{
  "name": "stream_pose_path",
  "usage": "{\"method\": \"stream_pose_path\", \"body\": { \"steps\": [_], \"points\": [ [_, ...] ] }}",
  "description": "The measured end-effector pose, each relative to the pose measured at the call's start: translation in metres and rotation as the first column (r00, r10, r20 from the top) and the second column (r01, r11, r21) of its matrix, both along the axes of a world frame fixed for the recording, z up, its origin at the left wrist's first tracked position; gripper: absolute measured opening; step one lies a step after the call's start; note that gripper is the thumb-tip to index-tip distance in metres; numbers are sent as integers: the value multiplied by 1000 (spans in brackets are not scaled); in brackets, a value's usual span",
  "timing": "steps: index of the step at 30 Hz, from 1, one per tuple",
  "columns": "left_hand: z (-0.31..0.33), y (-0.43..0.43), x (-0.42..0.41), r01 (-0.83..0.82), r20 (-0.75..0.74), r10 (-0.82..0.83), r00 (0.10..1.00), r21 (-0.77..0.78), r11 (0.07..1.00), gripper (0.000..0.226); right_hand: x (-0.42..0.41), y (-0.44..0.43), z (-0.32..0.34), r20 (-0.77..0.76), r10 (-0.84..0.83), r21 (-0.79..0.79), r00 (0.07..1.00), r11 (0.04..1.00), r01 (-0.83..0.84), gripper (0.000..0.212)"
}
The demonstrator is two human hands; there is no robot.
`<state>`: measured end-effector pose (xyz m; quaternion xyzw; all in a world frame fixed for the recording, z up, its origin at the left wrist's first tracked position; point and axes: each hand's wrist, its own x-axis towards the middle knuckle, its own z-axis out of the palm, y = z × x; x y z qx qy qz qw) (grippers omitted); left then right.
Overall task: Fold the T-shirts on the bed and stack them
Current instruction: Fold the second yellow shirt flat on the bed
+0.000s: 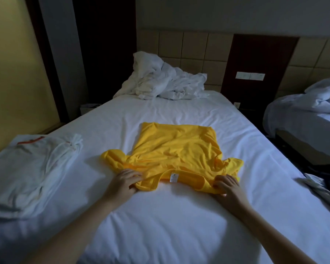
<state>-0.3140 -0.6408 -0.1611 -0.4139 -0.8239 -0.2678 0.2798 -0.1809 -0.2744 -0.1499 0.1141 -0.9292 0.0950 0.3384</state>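
Flattening is in hand: yellow T-shirt [175,149] shoulders are gripped by fingers [136,176] of left hand [125,181] and right hand [227,184]; an inward sleeve fold is likely called for next.

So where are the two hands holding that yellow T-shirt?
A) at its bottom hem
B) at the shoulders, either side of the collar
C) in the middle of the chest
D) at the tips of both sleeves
B: the left hand and right hand grip the yellow T-shirt just beside its collar, with the label between them.
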Motion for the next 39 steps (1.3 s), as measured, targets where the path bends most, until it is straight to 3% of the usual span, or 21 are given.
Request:
{"method": "stream_pose_path", "body": {
  "steps": [4,8,11,14,16,21,24,26,30,32,35,37,39],
  "points": [
    [-1,-11,28,41,6,-41,999,17,999,26,27,-1,-4,65,44,-10,997,999,-44,34],
    [-4,-28,48,43,83,-42,996,-14,999,22,49,0,-8,19,7,33,1000,999,-8,32],
    [-8,-40,58,55,108,-50,993,-45,997,31,68,-8,-2,18,-13,58,1000,998,12,26],
    [-6,-45,60,126,108,-119,987,-58,990,32,80,-18,0,99,-103,142,990,986,88,40],
    [-5,-45,63,181,98,-176,979,-49,982,46,81,-22,-2,128,-158,149,979,979,138,45],
    [6,-39,73,80,156,-122,980,251,965,64,76,-33,6,67,-113,-234,991,964,126,10],
    [23,-35,73,9,181,-83,980,378,926,70,78,-37,22,-100,-51,-306,994,952,19,11],
    [28,-32,77,20,166,-90,982,380,925,75,86,-40,31,-111,-27,-378,993,926,-17,16],
    [20,-35,92,132,131,-173,976,274,953,74,111,-34,15,46,7,-324,999,946,9,11],
    [22,-40,94,115,126,-159,979,304,946,74,121,-31,16,34,-30,-376,999,926,40,7],
    [25,-45,97,115,96,-140,985,233,966,69,128,-30,23,-112,15,-124,994,992,-29,30],
    [16,-52,103,160,91,-171,981,110,981,49,134,-33,18,-94,98,30,991,995,-95,51],
    [0,-62,111,169,81,-172,982,43,985,27,146,-33,5,-31,128,71,991,990,-126,51]
  ]
}}
